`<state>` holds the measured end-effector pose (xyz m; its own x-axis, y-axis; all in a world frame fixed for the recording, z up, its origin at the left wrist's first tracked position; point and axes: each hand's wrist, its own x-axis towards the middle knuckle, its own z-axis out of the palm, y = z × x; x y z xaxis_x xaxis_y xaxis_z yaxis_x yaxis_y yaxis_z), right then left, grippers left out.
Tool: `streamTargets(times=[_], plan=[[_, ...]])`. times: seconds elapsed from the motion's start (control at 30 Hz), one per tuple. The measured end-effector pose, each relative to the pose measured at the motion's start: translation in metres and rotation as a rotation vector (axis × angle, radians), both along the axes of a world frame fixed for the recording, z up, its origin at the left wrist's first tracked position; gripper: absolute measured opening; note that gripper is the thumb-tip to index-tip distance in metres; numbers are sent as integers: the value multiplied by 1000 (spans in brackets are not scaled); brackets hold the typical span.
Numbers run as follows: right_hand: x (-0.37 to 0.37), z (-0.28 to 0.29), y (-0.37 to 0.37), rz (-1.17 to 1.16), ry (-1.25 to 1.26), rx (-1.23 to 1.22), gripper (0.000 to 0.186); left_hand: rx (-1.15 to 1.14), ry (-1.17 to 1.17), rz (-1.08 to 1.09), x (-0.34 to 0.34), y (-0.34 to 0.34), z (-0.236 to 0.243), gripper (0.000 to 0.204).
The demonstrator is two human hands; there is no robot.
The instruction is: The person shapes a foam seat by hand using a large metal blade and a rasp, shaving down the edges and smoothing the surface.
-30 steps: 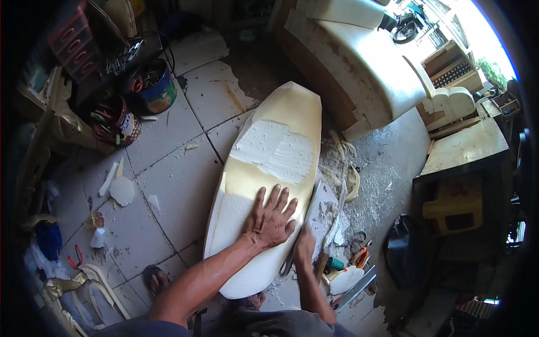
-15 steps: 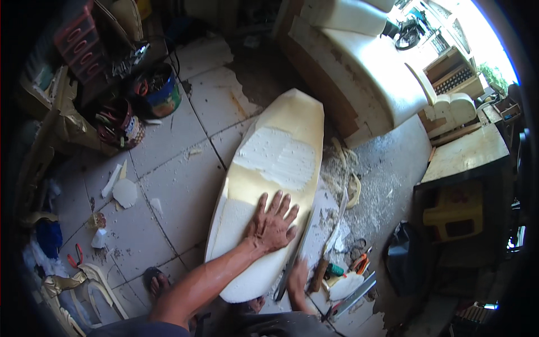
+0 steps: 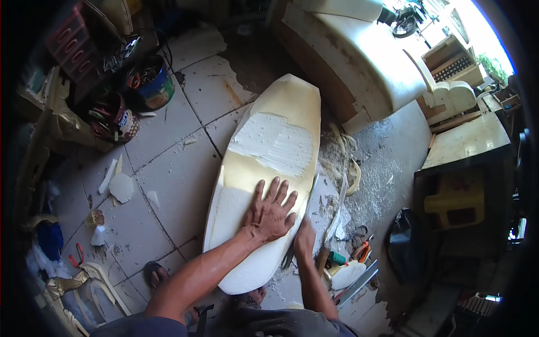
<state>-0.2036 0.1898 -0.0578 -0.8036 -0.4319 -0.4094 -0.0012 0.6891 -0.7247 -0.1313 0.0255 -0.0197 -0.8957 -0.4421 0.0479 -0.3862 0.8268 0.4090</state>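
Observation:
A long tapered cream foam piece (image 3: 287,94) lies on the tiled floor in front of me, with a rough white patch near its far end. My left hand (image 3: 270,210) rests palm down on it, fingers spread. My right hand (image 3: 305,240) is closed on a long thin blade (image 3: 310,194) held along the foam's right edge; the blade's handle is mostly hidden by the hand. Foam scraps and shavings (image 3: 352,177) lie to the right, beside hand tools (image 3: 359,253) and a metal strip (image 3: 355,285).
Buckets of tools (image 3: 146,84) stand at the back left, near stacked red drawers (image 3: 73,48). A padded seat (image 3: 387,62) is at the back right. A dark bag (image 3: 404,241) lies at right, a cream frame (image 3: 90,286) at lower left. My sandaled foot (image 3: 156,274) is beside the foam.
My right hand dipped toward me along the foam's edge half a second ago and is now back farther forward. My left hand stays on the foam; the view has shifted slightly.

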Motion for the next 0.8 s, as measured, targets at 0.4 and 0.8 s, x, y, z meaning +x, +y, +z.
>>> streamTargets(times=[0.4, 0.8], plan=[[-27, -21, -14, -95, -143, -124, 46, -92, 61, 31, -3, -2, 3, 58], [2, -11, 8, 103, 37, 151, 50, -47, 25, 9, -1, 5, 6, 57]])
